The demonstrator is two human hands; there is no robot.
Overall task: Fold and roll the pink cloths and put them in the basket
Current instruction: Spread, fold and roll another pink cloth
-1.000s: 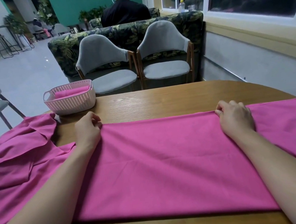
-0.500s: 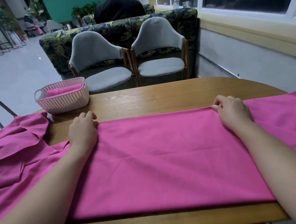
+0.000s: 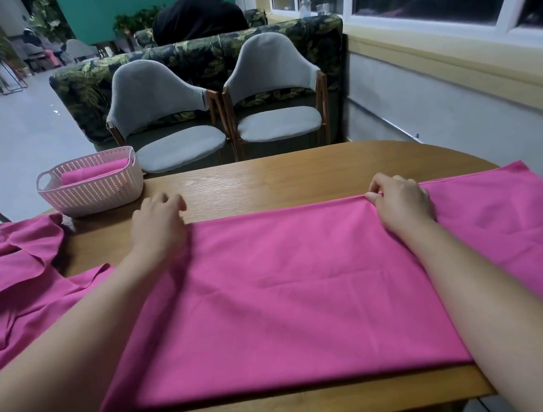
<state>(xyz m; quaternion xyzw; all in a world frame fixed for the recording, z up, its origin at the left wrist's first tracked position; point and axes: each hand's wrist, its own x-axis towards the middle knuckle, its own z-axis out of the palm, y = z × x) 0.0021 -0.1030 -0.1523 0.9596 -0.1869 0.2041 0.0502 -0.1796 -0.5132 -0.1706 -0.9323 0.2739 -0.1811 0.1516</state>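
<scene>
A pink cloth (image 3: 292, 293) lies folded flat across the wooden table (image 3: 276, 177), its far fold running left to right. My left hand (image 3: 159, 227) rests at the far left corner of that fold, fingers curled over the edge. My right hand (image 3: 401, 202) pinches the far fold near its right part. A white plastic basket (image 3: 92, 191) stands at the far left of the table with a rolled pink cloth (image 3: 93, 172) inside. A second, loose pink cloth (image 3: 7, 285) lies crumpled at the left.
Two grey chairs (image 3: 270, 102) stand behind the table in front of a leaf-patterned sofa. A person in black sits beyond it with their back turned. A wall with windows runs along the right. Bare wood shows between the fold and the basket.
Both hands stay at the far fold. My left hand has shifted slightly outward onto the corner, fingers reaching past the edge onto the wood. The view has tilted a little.
</scene>
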